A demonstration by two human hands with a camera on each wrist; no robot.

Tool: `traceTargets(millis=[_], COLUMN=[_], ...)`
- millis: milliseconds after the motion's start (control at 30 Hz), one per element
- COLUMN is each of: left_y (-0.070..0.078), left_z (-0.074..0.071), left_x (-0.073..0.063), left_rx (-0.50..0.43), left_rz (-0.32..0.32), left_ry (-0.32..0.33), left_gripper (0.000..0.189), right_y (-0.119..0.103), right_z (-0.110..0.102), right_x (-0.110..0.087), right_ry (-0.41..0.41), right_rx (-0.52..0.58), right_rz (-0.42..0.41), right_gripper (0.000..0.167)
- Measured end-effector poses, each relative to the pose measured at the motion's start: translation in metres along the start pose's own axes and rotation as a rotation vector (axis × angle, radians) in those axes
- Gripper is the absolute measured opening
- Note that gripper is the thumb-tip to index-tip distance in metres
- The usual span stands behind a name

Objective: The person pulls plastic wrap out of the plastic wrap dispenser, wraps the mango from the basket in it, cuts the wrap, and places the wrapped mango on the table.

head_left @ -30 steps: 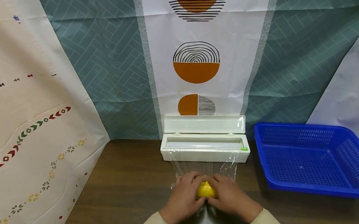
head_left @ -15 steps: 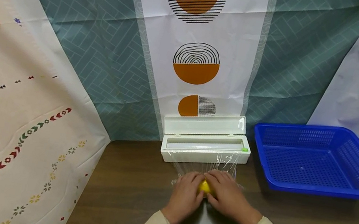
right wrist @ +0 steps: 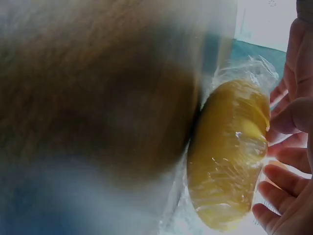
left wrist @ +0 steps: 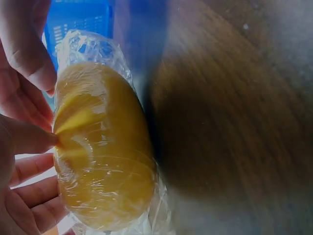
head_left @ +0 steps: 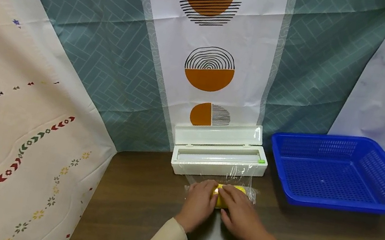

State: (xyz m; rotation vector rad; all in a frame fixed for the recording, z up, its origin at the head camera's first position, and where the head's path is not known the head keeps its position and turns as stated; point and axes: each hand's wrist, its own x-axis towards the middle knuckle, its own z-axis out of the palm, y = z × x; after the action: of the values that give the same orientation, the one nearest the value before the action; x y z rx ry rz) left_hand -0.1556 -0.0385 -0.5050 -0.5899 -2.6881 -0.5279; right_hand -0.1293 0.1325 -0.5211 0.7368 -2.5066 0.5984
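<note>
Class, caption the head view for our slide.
Left hand and right hand touch a film-wrapped yellow object near an open cling-film dispenser.

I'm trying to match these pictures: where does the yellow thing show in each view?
Head: yellow thing, lower middle, near the white box.
Left wrist: yellow thing, left of centre.
Right wrist: yellow thing, right of centre.
Shared landmark: clear film crumpled at its end.

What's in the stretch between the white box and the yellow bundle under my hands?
Clear plastic film, running from the white box down to the yellow bundle. The head view shows it.
</note>
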Motion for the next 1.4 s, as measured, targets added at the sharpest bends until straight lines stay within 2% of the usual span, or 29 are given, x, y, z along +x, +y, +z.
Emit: traceTargets(millis=[200, 300, 533, 633, 900, 1133, 1400], left_y=[-0.003, -0.004, -0.005, -0.003, -0.003, -0.006, -0.007], left_z=[0.004, 0.006, 0.013, 0.014, 0.016, 0.016, 0.017], left_x=[0.011, 0.017, 0.020, 0.019, 0.021, 0.027, 0.036], left_rx=[-0.016, 0.008, 0.067, 0.078, 0.080, 0.079, 0.099], left_rz=[-0.026, -0.032, 0.023, 0.033, 0.029, 0.001, 0.002], left_ry=[-0.004, 0.003, 0.105, 0.118, 0.058, -0.016, -0.038], left_gripper=[0.023, 0.019, 0.011, 0.015, 0.032, 0.042, 0.046], right_y=[0.006, 0.008, 0.011, 0.013, 0.020, 0.027, 0.035], right_z=[0.009, 0.011, 0.015, 0.015, 0.016, 0.024, 0.028], right_x=[0.001, 0.004, 0.012, 0.015, 0.026, 0.036, 0.046], right_ry=[-0.010, -0.014, -0.021, -0.037, -0.091, -0.102, -0.104], right_rx=[-0.015, -0.027, -0.051, -0.047, -0.017, 0.008, 0.049], right_rz=[0.007, 0.019, 0.025, 0.044, 0.098, 0.139, 0.175], right_gripper=[0.059, 0.061, 0.060, 0.060, 0.059, 0.058, 0.055])
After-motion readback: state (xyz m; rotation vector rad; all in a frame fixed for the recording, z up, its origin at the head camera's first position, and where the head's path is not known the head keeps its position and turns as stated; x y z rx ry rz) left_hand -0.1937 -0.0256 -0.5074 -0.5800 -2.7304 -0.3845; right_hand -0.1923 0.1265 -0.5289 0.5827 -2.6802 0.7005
